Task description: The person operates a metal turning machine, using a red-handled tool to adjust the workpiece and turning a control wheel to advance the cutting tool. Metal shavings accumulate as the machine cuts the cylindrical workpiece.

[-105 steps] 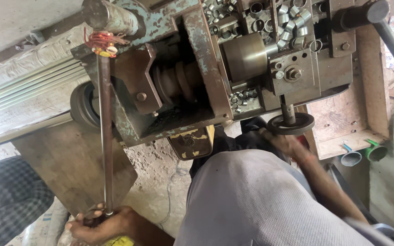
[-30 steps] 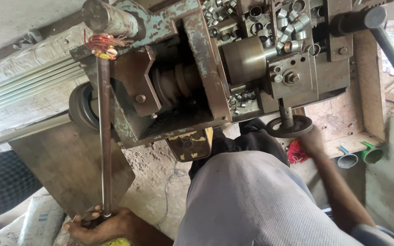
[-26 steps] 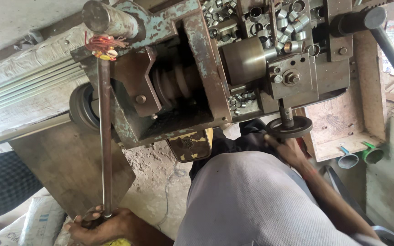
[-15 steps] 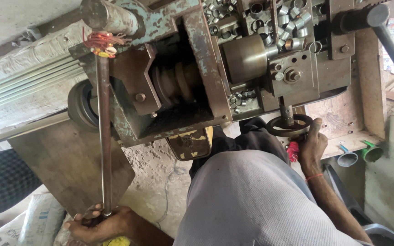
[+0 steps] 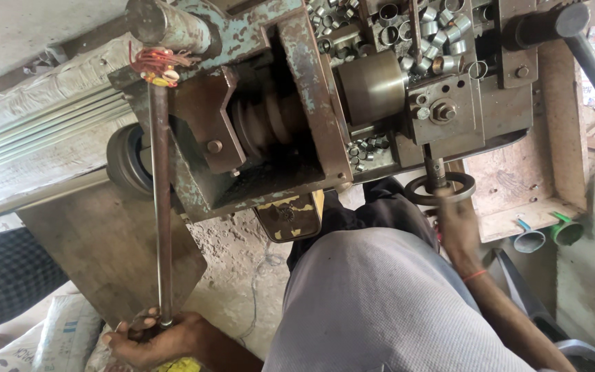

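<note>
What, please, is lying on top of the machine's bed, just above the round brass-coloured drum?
A heap of small metal rings, short tube-like sleeves, lies loose on the machine above the drum. A few more sit below the drum. What lies beneath the heap is covered.

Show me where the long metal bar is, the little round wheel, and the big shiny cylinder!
Long metal bar (image 5: 160,207), head view, middle of its shaft.
Little round wheel (image 5: 414,195), head view, left part of its rim.
Big shiny cylinder (image 5: 373,87), head view, its curved side.
</note>
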